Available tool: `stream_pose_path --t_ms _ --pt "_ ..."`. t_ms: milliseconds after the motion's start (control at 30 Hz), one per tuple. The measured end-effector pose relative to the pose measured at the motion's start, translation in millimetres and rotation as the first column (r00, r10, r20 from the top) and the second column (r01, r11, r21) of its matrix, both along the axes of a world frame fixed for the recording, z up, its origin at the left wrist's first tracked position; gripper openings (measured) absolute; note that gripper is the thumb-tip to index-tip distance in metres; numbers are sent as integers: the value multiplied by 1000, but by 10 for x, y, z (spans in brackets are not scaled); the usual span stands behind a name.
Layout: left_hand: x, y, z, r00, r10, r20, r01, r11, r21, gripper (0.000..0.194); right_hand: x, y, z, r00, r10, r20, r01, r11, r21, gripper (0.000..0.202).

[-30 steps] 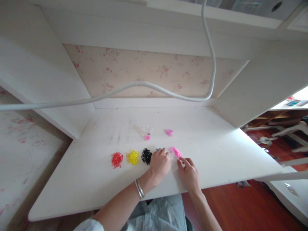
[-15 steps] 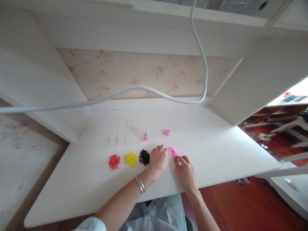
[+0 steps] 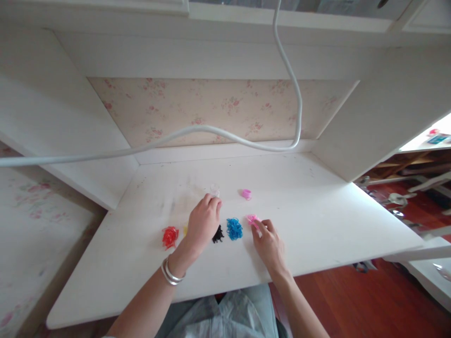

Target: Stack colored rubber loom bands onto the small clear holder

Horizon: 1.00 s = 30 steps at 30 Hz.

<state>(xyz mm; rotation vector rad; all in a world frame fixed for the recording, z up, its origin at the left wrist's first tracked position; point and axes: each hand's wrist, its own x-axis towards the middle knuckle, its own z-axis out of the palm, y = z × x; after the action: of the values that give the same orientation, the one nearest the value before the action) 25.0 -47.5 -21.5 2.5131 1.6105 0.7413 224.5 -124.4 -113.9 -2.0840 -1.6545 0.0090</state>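
Observation:
My left hand (image 3: 205, 217), with a silver bracelet on its wrist, reaches to the small clear cup (image 3: 214, 188). Its fingers are pinched together at the cup's near side, and what they hold is hidden. My right hand (image 3: 270, 244) has its thumb and fingers closed on the pile of pink rubber bands (image 3: 252, 219), covering part of it. Left of that lie a blue pile (image 3: 234, 229) and a black pile (image 3: 218, 234), partly behind my left hand. Only a sliver of the yellow pile (image 3: 185, 230) shows. A red pile (image 3: 170, 237) is farthest left.
A small pink ring-shaped thing (image 3: 246, 194) lies behind the pink bands. The white desk (image 3: 299, 211) has side panels and a patterned back wall. A thick white cable (image 3: 200, 128) crosses in front of the view. A red floor lies beyond the desk's right edge.
My left hand has moved left and away from me, from beside the pink bands to the clear cup, uncovering the blue pile. My right hand stays at the pink bands.

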Motion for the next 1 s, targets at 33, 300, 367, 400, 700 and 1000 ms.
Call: stream_pose_path --t_ms 33,300,367,400,700,1000 --pt "-59 40 48 1000 21 -2 -21 1000 19 21 -12 30 1 1000 14 22 -14 1000 2 27" --pt "-203 311 230 978 158 -139 -146 985 91 23 -41 127 -33 997 60 43 -58 997 -46 26" --pt "-173 352 233 971 159 -181 -145 986 87 23 -31 117 -37 998 50 25 -49 998 -46 26" --pt "-157 369 232 968 157 -197 -143 986 83 23 -26 110 -38 999 44 9 -44 998 -42 27" --pt "-101 439 177 944 187 -271 -171 982 82 25 15 30 -71 978 5 -207 20 993 120 35" --pt "-186 306 264 970 214 -119 -211 977 42 27 -76 88 167 945 58 -322 25 969 246 34"
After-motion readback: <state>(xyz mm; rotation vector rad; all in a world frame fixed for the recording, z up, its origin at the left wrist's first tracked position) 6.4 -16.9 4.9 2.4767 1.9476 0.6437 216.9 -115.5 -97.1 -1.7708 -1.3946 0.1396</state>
